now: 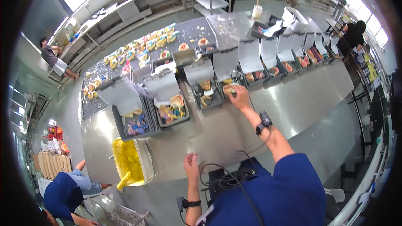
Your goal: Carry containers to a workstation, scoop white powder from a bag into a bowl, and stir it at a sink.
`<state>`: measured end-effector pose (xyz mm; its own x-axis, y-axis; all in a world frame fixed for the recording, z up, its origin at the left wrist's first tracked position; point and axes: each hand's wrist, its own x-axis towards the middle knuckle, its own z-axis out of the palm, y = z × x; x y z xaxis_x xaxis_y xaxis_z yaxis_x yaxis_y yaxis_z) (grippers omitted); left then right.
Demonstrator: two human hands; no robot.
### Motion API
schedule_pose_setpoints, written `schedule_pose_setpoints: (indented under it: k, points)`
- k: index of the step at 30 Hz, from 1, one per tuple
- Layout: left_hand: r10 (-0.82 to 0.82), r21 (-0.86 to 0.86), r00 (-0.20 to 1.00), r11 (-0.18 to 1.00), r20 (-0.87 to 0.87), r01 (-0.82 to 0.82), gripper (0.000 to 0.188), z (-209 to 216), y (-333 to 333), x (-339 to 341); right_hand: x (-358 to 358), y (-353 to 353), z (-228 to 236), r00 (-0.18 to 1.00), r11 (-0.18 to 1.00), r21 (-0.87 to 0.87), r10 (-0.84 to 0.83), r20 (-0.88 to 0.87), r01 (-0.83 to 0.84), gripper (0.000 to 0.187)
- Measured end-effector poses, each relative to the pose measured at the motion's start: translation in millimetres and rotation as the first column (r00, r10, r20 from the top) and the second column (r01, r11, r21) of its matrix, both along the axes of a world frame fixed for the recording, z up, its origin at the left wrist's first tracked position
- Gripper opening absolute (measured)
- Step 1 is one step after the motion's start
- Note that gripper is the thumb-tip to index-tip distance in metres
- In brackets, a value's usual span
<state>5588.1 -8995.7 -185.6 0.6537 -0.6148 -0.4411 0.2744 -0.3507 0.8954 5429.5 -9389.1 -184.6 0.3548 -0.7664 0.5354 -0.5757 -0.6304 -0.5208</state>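
Note:
My right hand (pixel 238 98) reaches forward over the steel table (pixel 197 138). Its fingers are closed on a small cream dental cast (pixel 228 89), just above a grey bin (pixel 215 100) that holds brownish cast pieces. Behind it, an open lid (pixel 226 63) leans up. My left hand (pixel 191 165) hangs near the table's front edge, its fingers loosely bent and slightly apart, with nothing visible in them. To the left of the right hand, another grey bin (pixel 175 121) holds colourful pieces and a pale cast (pixel 176 100).
Further bins with raised lids (pixel 249 54) line the table to the right. Stacked bins (pixel 136 132) and a tub of yellow stuff (pixel 130 163) stand left. Many casts (pixel 138 48) cover the dark mat. A cable (pixel 234 175) crosses my lap. One person (pixel 63 194) bends at lower left.

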Motion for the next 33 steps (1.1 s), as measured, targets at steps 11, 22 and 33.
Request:
schedule_pose_setpoints:
  k: [11,22,33]
  points:
    - [-0.271,0.266,0.463,0.961,0.844,0.078,0.072,-42.4,-320.9,-89.8,-110.4,-53.3,-28.8,0.952,0.945,0.121,0.305,0.013,-0.305,0.016]
    - [-0.391,0.455,0.387,0.886,0.835,-0.087,0.057,-71.0,-381.8,-77.6,-127.9,-104.2,-31.6,0.958,0.961,0.087,0.270,-0.099,-0.262,0.021]
    - [-0.165,0.302,0.424,0.911,0.890,-0.280,0.089,-58.7,-400.4,-125.1,-238.2,-140.5,-13.4,0.980,0.974,0.226,0.020,-0.197,0.026,0.049]
